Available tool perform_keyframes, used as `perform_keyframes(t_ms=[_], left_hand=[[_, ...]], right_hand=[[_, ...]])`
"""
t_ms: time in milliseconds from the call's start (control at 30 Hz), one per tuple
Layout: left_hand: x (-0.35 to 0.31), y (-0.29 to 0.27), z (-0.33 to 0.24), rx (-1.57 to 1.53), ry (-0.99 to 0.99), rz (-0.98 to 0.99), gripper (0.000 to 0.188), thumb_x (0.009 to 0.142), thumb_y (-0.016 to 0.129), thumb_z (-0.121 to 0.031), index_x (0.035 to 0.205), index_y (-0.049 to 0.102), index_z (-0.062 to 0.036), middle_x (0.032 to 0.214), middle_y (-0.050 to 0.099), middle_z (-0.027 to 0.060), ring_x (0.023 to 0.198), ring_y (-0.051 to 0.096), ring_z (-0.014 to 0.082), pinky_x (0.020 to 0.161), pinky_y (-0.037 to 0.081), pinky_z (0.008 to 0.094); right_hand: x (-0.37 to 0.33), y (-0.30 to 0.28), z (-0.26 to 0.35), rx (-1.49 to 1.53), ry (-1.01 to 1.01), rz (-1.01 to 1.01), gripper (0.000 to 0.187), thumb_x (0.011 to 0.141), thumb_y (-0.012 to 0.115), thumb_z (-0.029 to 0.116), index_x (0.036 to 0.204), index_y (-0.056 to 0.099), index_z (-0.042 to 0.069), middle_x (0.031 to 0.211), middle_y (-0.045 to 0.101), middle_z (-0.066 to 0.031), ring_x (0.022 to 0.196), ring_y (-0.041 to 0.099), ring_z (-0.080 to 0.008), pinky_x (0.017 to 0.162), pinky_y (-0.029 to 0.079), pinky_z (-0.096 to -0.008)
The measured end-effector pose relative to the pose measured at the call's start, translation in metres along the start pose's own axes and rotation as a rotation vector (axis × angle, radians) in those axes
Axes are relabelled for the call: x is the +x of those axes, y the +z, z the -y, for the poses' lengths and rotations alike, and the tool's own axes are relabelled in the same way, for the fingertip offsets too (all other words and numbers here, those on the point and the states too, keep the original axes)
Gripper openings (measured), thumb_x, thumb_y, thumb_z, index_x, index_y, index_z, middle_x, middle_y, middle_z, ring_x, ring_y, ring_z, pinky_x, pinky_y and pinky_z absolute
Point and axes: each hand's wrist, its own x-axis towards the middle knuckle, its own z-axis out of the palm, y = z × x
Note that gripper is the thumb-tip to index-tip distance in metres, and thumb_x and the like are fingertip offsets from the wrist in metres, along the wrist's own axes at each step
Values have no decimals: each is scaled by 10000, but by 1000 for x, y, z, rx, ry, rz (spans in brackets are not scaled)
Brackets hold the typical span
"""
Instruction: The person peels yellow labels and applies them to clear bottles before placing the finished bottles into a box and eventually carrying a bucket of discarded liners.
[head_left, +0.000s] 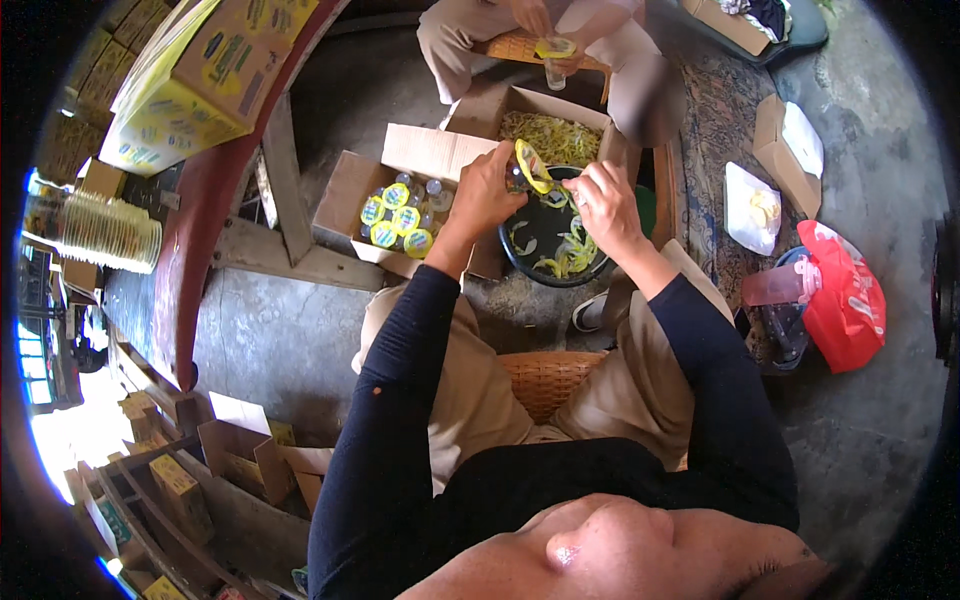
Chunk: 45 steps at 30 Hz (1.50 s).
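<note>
The person sits on a woven stool (545, 380) and works over a black basin (552, 240) on the floor. Above the basin's near-left rim, the left hand (484, 195) has its fingers closed around a small clear cup (516, 178). The right hand (606, 203), above the basin's right side, pinches the cup's yellow lid (533, 166), which is half peeled and curls upward. Yellow lids already lie inside the basin. Just left of the basin stands an open carton (345, 195) with sealed cups (400, 215). Behind the basin, another box (480, 112) holds many yellow lids, and beyond it another person's hands (530, 15) hold a similar cup.
</note>
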Motion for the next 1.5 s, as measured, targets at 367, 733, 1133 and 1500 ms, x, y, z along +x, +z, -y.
perform_keyframes(t_ms=[367, 733, 1133, 1500], left_hand=[[-9, 5, 6, -288, -176, 140, 569, 630, 743, -170, 1126, 503, -30, 916, 657, 184, 875, 646, 344, 780, 500, 398], [-9, 7, 8, -696, -311, 460, 508, 659, 741, -107, 1123, 555, -13, 989, 631, 57, 897, 581, 144, 813, 479, 291], [-9, 15, -5, -691, -223, 345, 567, 685, 736, -13, 1193, 486, 7, 1084, 607, 82, 983, 581, 146, 881, 477, 301], [-21, 12, 2, -1066, -457, 529, 538, 706, 694, -37, 1211, 520, 28, 1056, 622, 94, 952, 583, 147, 878, 464, 300]], right_hand=[[-10, 11, -1, -34, -33, -41, 87, 772, 630, 40, 849, 592, 53, 801, 502, -70, 802, 527, -242, 709, 440, -371], [-15, 6, 3, -35, -31, -14, 61, 768, 589, 37, 812, 550, 53, 812, 497, -73, 824, 518, -244, 711, 435, -367], [-19, 3, -8, 116, 160, -43, 173, 696, 619, -42, 820, 554, 59, 865, 511, -99, 894, 531, -305, 800, 448, -424], [-24, 8, -3, -12, 13, -25, 83, 729, 591, 25, 792, 541, 49, 846, 499, -87, 862, 525, -251, 778, 448, -374]])
